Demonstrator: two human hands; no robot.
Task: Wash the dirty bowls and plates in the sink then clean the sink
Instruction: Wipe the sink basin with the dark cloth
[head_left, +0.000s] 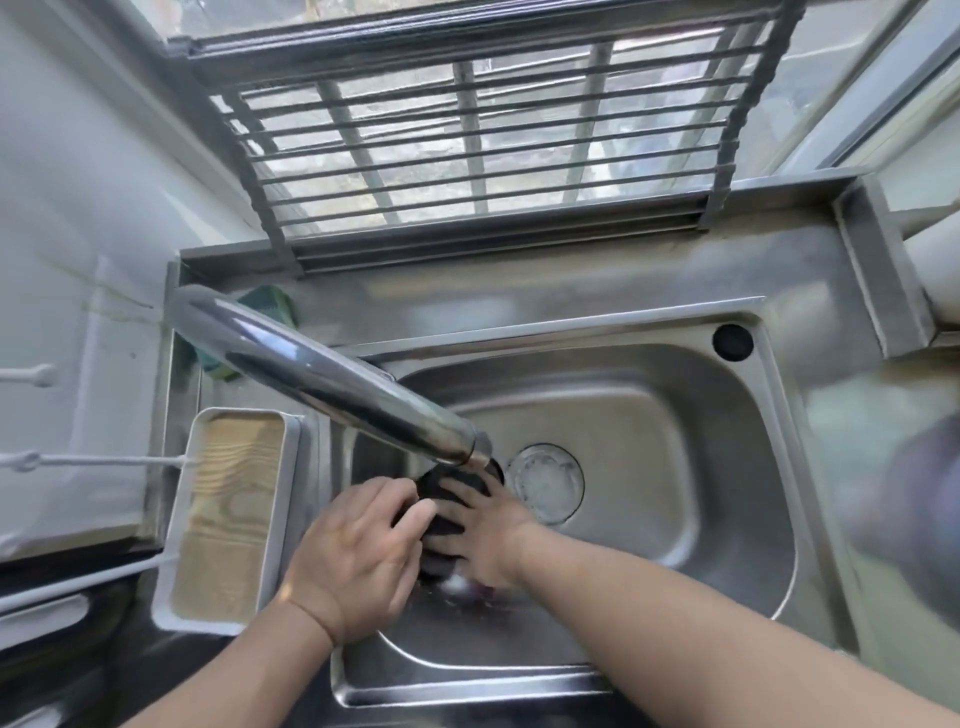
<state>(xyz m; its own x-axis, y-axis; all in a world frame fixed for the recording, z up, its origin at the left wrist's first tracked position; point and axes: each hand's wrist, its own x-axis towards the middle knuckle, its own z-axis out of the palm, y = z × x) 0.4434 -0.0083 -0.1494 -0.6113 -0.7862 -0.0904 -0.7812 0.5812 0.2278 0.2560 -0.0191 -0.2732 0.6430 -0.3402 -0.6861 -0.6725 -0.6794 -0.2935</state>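
Dark bowl (441, 512): sits low in the steel sink (717, 519), toward the left wall of the basin, just beside the drain strainer (545, 483) and directly under the faucet spout (332, 374).
Left hand (358, 545): fingers curl over the bowl's left side, gripping it.
Right hand (483, 535): fingers are spread and pressed on the bowl's right and top side; it appears to hold or rub the bowl, though blur hides the fingertips.
Water: whether it is running cannot be told.
Handling, as a judgement: the bowl looks rigid and small, likely light; wet and perhaps soapy, so probably slippery, and breakable if ceramic.
Where to hold: best by the rim, thumb on one face and fingers on the other, kept low over the basin so a slip falls short.
Nearby: a green sponge (270, 306) lies at the back left corner of the sink's rim; a white tray (234, 514) stands along its left edge.
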